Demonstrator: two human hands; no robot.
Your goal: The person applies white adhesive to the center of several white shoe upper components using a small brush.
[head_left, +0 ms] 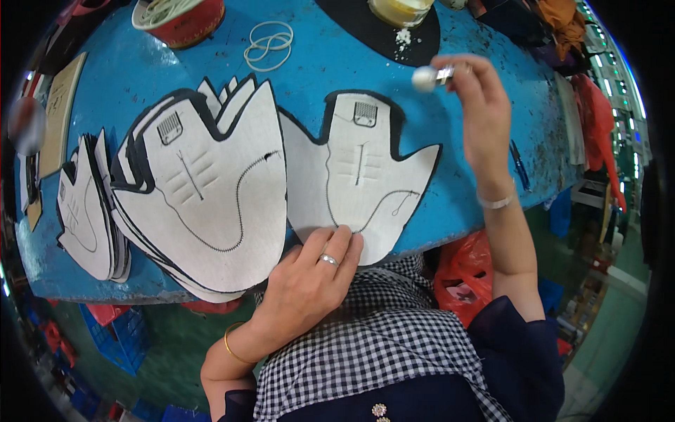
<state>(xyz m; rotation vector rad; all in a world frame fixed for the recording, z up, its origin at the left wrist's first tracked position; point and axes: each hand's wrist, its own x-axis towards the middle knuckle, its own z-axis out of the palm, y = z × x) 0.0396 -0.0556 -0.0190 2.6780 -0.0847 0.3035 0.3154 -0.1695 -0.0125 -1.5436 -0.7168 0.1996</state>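
Blue table (316,70), bowl (184,28) print illegible; right fingers (484,69) pinch white-tipped tool (440,74); left fingers (336,246) on cutout (383,165), grip unclear.

No text can be read; the red bowl's (188,27) printing is too unclear.

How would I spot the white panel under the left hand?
On the blue table, look just beyond the checked apron. There the left hand touches the white stitched panel. Unlike the panel stacks to its left, it lies rightmost and shows a thread loop on its right side.
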